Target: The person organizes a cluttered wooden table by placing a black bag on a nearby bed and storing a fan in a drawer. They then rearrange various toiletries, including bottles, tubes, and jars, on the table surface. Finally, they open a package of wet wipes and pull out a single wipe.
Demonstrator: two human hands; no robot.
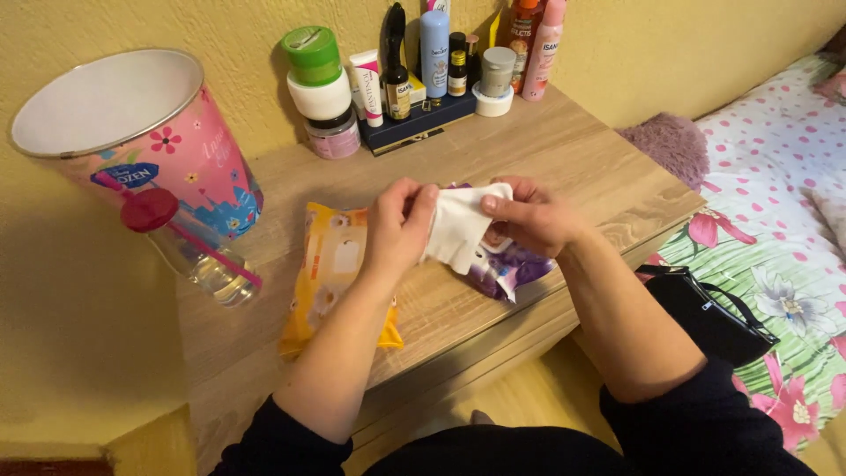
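Wet wipe (458,225), white, is out of its pack and held above the bench (564,150), just over the purple wipe pack (511,269). Left hand (398,227): fingers pinching the wipe's left edge. Right hand (529,214): thumb and fingers pinching the upper right corner. Wipe looks part-unfolded, lower half hanging folded; judged: pulling-out done, spreading flat not finished, no wiping begun. Yellow wipe pack (330,273) lies left of the purple pack, under the left forearm. Pink bin (167,150) and clear bottle with red cap (189,247) stand further left.
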